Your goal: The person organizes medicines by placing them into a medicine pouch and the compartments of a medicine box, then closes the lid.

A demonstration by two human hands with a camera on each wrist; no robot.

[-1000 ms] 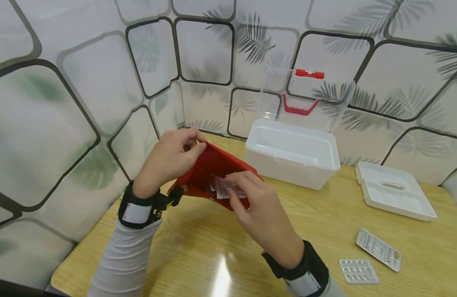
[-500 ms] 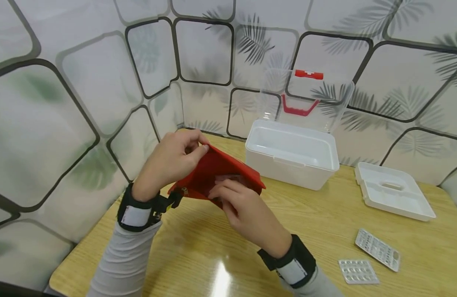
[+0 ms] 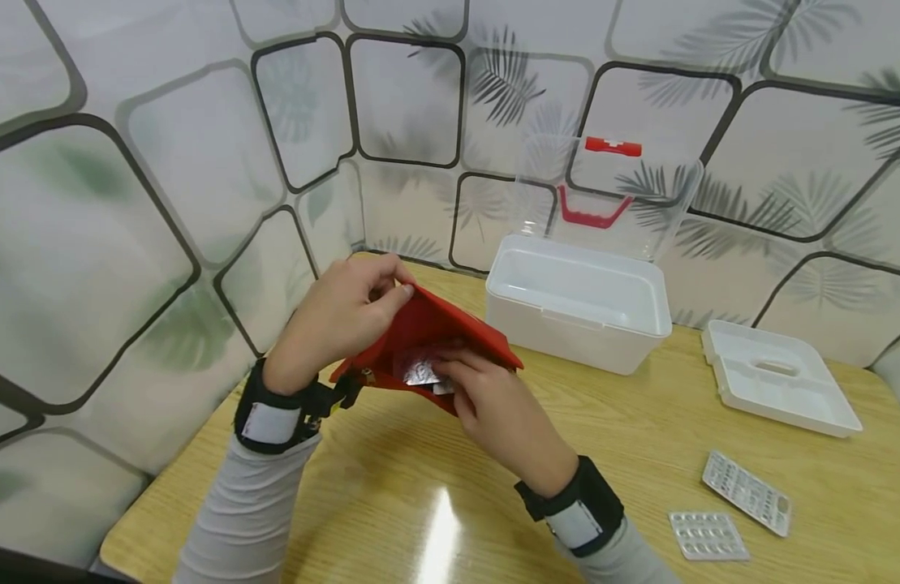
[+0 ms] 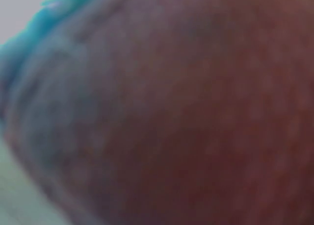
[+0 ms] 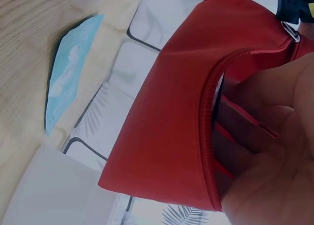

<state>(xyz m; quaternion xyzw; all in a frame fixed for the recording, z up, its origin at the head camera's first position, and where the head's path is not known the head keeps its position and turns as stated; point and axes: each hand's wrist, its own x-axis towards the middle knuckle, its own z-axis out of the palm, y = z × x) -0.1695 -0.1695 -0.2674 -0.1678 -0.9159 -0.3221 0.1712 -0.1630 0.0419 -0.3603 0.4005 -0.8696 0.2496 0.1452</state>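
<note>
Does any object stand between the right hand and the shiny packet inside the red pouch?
Nothing visible does. The left hand holds the red pouch by its edge, the mouth is open, and the right hand reaches inside, its fingers right at the shiny packet. What lies deeper is hidden.

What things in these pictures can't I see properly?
- Right wrist view: the tips of the right hand, hidden inside the red pouch.
- Head view: part of the shiny packet, covered by that hand.
- Right wrist view: writing on the blue packet, too small and blurry to read.
- Left wrist view: most of it, too blurred to tell what fills it.
</note>
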